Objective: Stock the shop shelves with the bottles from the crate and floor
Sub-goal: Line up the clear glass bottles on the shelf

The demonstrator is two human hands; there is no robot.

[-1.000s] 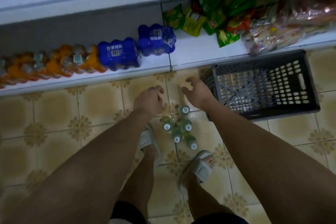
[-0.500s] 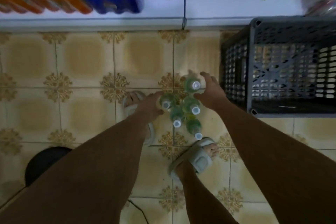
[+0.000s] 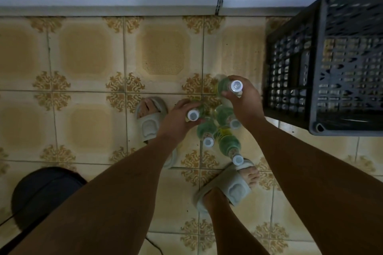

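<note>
Head view: each hand's grip [image 3: 176,122] [image 3: 243,103] holds a bottle [image 3: 193,114] [image 3: 234,87]; crate [image 3: 331,64] right.

I count five green bottles [image 3: 224,114] on the floor tiles, one dark crate [image 3: 339,62] at the right edge, two hands, and two sandals [image 3: 149,124].

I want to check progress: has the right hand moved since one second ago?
Yes. The right hand came down from near the crate corner onto the floor bottles and now holds one bottle.
</note>
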